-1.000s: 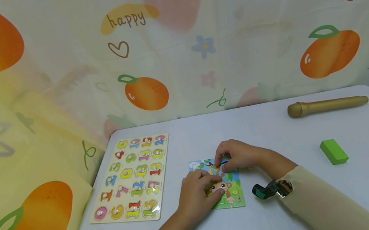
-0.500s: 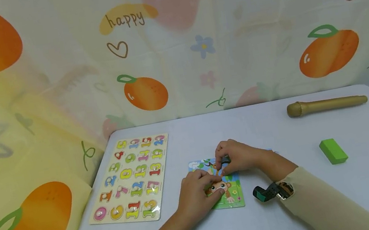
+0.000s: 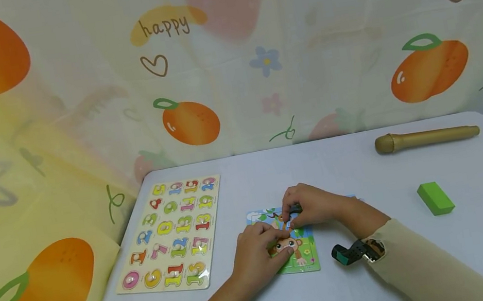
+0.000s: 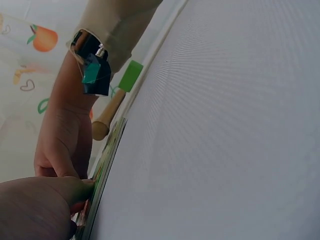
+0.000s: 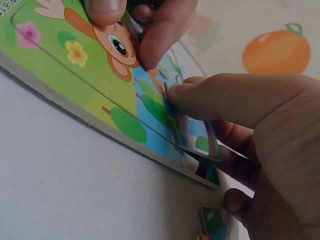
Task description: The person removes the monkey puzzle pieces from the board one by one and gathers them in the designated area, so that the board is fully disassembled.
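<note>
A jigsaw puzzle board (image 3: pixel 310 261) with a monkey picture lies on the table before me. My left hand (image 3: pixel 257 252) rests over its left side, thumb and fingertips pressing on the monkey's face. At the far right corner, my right hand (image 3: pixel 312 205) pinches a puzzle piece (image 5: pixel 202 142) between thumb and fingers. In the right wrist view that piece sits tilted, its edge raised above the board's corner. The left wrist view shows the board (image 4: pixel 106 172) edge-on, with the left thumb on top of it.
Another puzzle piece (image 5: pixel 215 223) lies beside the board, near the right hand. To the left is a number peg board (image 3: pixel 167 237). A green block (image 3: pixel 436 198) and a gold toy microphone (image 3: pixel 427 138) lie on the right. A printed cloth hangs behind the table.
The right hand has shifted only slightly at the board's far right corner, still pinching the piece. The left hand has stayed in place on the board.
</note>
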The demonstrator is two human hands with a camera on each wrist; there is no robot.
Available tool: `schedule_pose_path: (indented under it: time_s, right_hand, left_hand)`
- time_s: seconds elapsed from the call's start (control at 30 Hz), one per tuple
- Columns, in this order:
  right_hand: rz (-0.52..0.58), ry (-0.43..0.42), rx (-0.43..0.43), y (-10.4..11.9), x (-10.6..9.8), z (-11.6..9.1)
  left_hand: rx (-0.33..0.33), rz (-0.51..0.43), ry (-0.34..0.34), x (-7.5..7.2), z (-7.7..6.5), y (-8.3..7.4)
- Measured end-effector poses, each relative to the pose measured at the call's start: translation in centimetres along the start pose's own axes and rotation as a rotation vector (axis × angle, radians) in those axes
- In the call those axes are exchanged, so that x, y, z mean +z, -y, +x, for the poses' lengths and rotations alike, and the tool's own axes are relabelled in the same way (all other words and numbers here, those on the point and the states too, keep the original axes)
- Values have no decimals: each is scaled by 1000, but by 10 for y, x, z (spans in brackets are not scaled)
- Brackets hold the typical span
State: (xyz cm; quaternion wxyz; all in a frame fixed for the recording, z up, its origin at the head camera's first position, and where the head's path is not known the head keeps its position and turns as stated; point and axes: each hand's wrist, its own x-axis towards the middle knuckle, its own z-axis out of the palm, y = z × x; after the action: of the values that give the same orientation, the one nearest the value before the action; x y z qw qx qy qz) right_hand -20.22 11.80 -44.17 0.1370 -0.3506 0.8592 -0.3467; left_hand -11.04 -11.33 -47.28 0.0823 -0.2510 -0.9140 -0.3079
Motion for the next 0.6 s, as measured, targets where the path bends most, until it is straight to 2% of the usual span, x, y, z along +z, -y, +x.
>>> schedule_pose_path:
  time_s: [0.1, 0.33, 0.6]
  right_hand:
    - [36, -10, 13, -1, 0, 1]
    - [149, -32, 123, -1, 0, 1]
    - [253, -64, 141, 2, -6, 0]
  left_hand:
    - [14, 1, -9, 0, 0, 0]
    - [3, 2, -7, 1, -1, 0]
    - [1, 2, 5, -1, 0, -1]
